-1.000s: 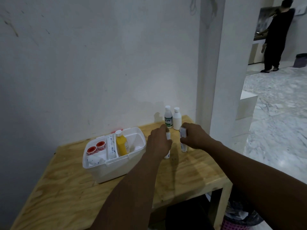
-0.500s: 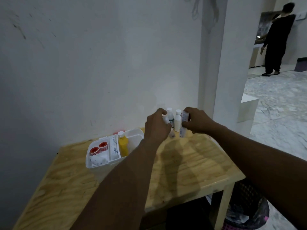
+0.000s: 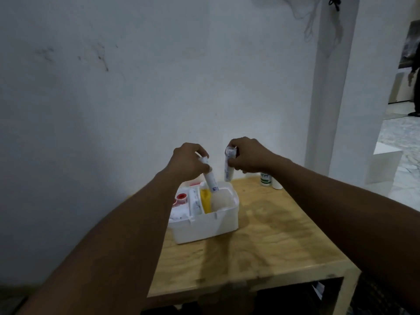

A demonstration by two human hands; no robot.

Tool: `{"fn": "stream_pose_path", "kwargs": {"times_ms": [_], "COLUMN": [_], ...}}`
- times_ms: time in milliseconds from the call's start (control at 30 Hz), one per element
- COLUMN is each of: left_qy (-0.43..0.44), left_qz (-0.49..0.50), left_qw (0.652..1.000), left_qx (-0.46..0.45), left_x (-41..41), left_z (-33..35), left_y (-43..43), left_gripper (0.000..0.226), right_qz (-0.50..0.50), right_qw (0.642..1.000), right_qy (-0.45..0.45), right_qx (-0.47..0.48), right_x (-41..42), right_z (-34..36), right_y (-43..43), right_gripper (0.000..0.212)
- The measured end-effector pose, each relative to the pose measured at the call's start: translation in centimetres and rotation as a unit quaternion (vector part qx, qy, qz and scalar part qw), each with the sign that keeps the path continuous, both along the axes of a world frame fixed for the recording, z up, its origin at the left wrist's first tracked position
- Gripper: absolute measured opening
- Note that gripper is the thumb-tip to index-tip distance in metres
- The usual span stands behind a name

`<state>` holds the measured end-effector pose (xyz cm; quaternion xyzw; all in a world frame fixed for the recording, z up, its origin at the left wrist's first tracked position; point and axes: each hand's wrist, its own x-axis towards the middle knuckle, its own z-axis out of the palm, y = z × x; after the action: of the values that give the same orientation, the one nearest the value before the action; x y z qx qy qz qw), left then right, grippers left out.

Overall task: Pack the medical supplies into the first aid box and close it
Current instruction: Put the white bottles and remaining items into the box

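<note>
The white first aid box (image 3: 204,226) stands open on the wooden table (image 3: 272,242). Inside it are red-capped items (image 3: 181,197), a white pack and a yellow bottle (image 3: 205,198). My left hand (image 3: 187,162) grips a white tube (image 3: 211,181), tilted, its lower end over the box's right compartment. My right hand (image 3: 247,155) holds a second white tube (image 3: 228,167) upright above the box's back right corner. Two white bottles (image 3: 266,178) stand at the table's back, partly hidden by my right wrist.
A white wall rises directly behind the table, with a white pillar (image 3: 327,92) at the right. A dark bin (image 3: 372,298) sits on the floor by the table's right leg. Another person (image 3: 414,71) stands far off at the right edge.
Both hands have lifted the white tubes off the table and carried them left, over the box. The camera has shifted, so the box sits nearer the middle.
</note>
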<state>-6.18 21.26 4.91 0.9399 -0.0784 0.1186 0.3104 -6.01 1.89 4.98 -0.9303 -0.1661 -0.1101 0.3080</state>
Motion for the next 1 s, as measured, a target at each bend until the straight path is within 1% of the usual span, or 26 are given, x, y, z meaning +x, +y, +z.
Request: {"fn": "stream_pose_path", "kwargs": {"times_ms": [133,300,433,567,733,833,1000], "left_qy": [0.016,0.031,0.044,0.064,0.078,0.092,0.122], "left_qz": [0.001,-0.013,-0.034,-0.049,-0.058,-0.059,-0.056], "left_qw": [0.999,0.997,0.993,0.990,0.987,0.986,0.985], "left_qx": [0.036,0.073,0.104,0.117,0.129,0.126,0.104], "left_x": [-1.1,-2.0,-2.4,-2.3,-2.1,-1.9,-1.6], "left_z": [-2.0,-5.0,-6.3,-6.9,-6.9,-6.9,-6.6], "left_y": [1.5,1.6,1.3,1.3,1.4,1.4,1.5], "left_gripper": [0.032,0.034,0.037,0.033,0.029,0.030,0.032], "right_qz": [0.022,0.033,0.039,0.048,0.059,0.064,0.058], "right_qw": [0.997,0.992,0.989,0.987,0.984,0.981,0.979], "right_qy": [0.015,0.047,0.061,0.072,0.089,0.103,0.130], "right_qx": [-0.076,-0.114,-0.128,-0.137,-0.145,-0.150,-0.144], "right_x": [-0.3,-0.7,-0.9,-0.9,-0.7,-0.9,-0.9], "right_z": [-2.0,-5.0,-6.6,-7.3,-7.5,-7.4,-7.4], "right_y": [2.6,3.6,3.9,3.9,4.2,4.3,4.0], "right_gripper": [0.038,0.038,0.038,0.039,0.033,0.031,0.034]}}
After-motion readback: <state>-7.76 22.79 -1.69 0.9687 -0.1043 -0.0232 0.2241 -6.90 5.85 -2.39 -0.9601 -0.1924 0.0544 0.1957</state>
